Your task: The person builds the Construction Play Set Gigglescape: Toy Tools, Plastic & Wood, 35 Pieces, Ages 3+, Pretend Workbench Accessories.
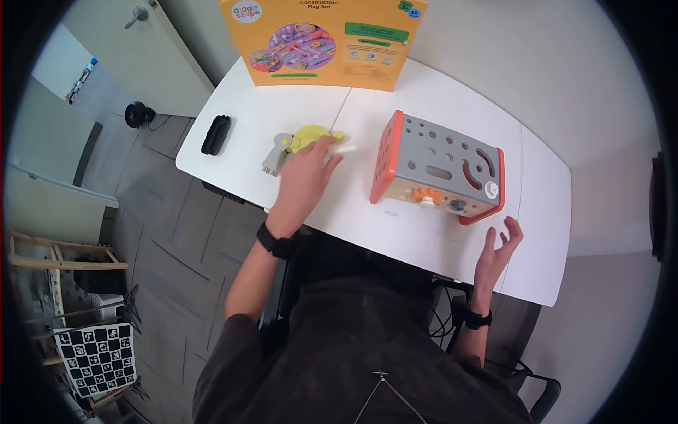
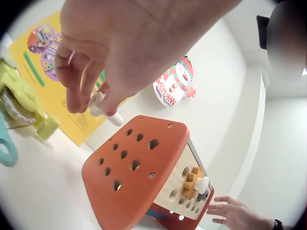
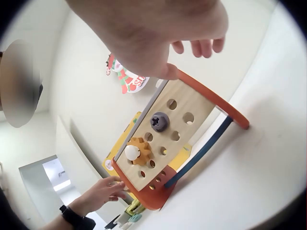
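My left hand (image 1: 304,177) pinches a white toy bolt (image 2: 114,118) between thumb and fingers, its threaded shaft pointing toward the orange-red end panel (image 2: 132,167) of a toy workbench box (image 1: 439,157). Below that hand on the table lie yellow-green toy pieces (image 1: 308,134) and a grey toy piece (image 1: 272,161). On the box's wooden front sit an orange gear (image 3: 142,154) with a white bolt head (image 3: 132,153) in it and a dark grey screw (image 3: 159,122). Beside the box's right end, my right hand (image 1: 498,254) is held with loosely bent fingers, nothing in it.
A yellow play-set carton (image 1: 318,49) stands at the table's back. On the left of the white table (image 1: 240,152) is a black case (image 1: 216,135). A teal piece (image 2: 7,148) lies near the yellow-green ones. A snowman decoration (image 2: 175,81) hangs on the wall.
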Demonstrator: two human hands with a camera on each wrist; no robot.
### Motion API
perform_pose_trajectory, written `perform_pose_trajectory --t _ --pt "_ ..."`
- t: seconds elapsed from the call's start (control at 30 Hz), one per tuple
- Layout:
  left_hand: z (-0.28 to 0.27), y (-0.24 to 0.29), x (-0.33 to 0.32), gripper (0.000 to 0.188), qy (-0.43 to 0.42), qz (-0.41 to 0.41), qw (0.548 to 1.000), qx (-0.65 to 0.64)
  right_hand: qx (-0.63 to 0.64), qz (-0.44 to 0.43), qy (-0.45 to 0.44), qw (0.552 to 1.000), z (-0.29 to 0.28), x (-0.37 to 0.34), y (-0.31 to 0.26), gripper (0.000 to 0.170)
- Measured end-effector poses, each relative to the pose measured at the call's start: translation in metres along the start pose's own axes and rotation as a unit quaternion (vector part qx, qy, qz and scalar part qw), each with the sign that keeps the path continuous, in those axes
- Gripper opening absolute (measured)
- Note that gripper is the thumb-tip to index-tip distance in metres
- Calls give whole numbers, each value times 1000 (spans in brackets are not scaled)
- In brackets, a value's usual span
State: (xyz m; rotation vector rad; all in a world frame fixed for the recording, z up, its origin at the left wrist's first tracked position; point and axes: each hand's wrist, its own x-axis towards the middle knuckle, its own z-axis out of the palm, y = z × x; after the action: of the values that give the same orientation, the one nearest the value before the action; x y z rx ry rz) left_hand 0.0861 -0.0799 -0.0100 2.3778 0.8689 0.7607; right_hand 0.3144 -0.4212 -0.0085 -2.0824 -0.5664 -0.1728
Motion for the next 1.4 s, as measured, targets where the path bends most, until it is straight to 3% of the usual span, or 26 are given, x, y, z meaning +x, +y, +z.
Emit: perform_pose_trajectory --t 0.27,0.57,0.7,0.8,0.93,1.07,1.1,1.17,1.27,1.4 --pt "28 35 48 30 -20 23 997 -68 2 123 -142 982 19 -4 21 66" --pt "36 43 56 27 -6 52 997 -58 57 95 -185 977 33 3 35 63" --pt "45 49 59 32 -45 36 987 -153 66 90 -194 975 39 4 36 55" --pt "45 41 66 37 -107 -80 948 -287 50 49 -198 978 41 8 37 40" --pt "87 13 79 53 -108 -79 901 -412 -39 -15 -231 972 45 20 64 24" --pt "104 34 85 70 -187 -111 854 -472 -85 -44 -201 975 42 17 58 24" --pt "108 35 86 73 -206 -114 837 -493 -62 -1 -175 983 39 15 50 25" --pt "97 44 81 74 -203 -111 844 -484 -15 83 -124 989 31 14 32 28" --pt "77 58 63 77 -224 -151 834 -482 -2 53 -54 997 9 23 28 34" --pt "64 58 31 75 -256 -197 827 -461 74 85 -67 991 -24 37 -23 39"
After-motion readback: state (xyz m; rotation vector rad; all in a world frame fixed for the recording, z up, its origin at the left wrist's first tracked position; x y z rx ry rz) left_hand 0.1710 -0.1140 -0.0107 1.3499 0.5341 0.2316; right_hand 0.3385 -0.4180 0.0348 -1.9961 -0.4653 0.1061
